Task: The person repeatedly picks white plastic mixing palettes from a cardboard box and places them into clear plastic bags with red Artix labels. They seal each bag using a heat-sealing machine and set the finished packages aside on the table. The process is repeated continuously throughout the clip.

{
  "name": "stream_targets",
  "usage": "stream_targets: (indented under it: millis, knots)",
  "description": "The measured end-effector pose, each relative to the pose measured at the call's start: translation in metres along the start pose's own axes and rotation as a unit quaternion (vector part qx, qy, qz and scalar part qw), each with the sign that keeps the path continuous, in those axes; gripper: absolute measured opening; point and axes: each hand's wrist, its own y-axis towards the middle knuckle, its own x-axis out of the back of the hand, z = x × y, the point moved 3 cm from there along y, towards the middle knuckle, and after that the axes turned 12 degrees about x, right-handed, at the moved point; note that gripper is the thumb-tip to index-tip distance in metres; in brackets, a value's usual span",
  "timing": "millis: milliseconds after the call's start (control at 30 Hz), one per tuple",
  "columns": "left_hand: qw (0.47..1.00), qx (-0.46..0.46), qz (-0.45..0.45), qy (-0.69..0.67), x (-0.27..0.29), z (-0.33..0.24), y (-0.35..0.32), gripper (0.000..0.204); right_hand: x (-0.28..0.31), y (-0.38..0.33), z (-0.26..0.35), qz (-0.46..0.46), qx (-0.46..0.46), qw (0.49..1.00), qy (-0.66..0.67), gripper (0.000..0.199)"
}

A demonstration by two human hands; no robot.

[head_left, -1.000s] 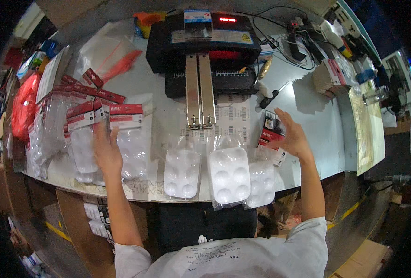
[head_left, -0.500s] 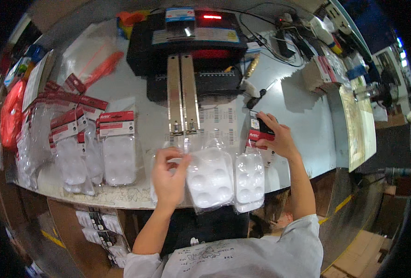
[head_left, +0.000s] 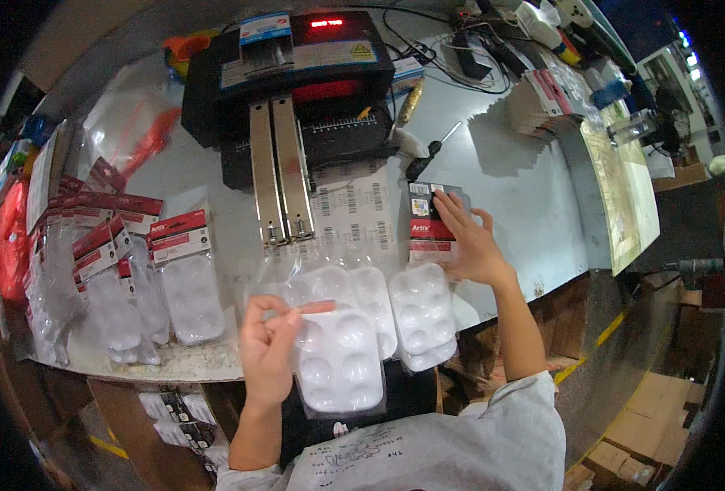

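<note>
At the table's near edge my left hand (head_left: 271,337) pinches the side of a white plastic paint palette (head_left: 342,356) in a clear bag, its forefinger lying across the top. The palette's lower part juts past the edge. Behind it lie more bagged white palettes (head_left: 369,286), partly covered. To their right is another bagged palette pair (head_left: 422,315), one overlapping the other. My right hand (head_left: 470,241) rests with stretched fingers on a small stack of black, red and white header cards (head_left: 430,229); its thumb is partly hidden.
A black machine (head_left: 289,69) with a red display stands at the back, its twin metal rails (head_left: 281,176) reaching forward. Bagged palettes with red headers (head_left: 184,278) lie left. A screwdriver (head_left: 434,151) lies behind the cards; a card stack (head_left: 542,102) stands far right.
My left hand has drawn a bagged palette nearer to me, over the table edge, uncovering others behind. My right hand's fingers have flattened over the header cards. The head view has shifted.
</note>
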Motion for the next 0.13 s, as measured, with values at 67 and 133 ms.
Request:
stream_targets:
  millis: [67, 133]
  knots:
    - [0.999, 0.027, 0.016, 0.011, -0.008, 0.001, 0.0, 0.02, 0.001, 0.013, -0.001, 0.028, 0.012, 1.0, 0.008, 0.103]
    - [0.999, 0.038, 0.017, 0.014, -0.011, -0.001, 0.001, 0.025, 0.003, 0.022, -0.003, 0.052, 0.0, 0.999, 0.014, 0.1]
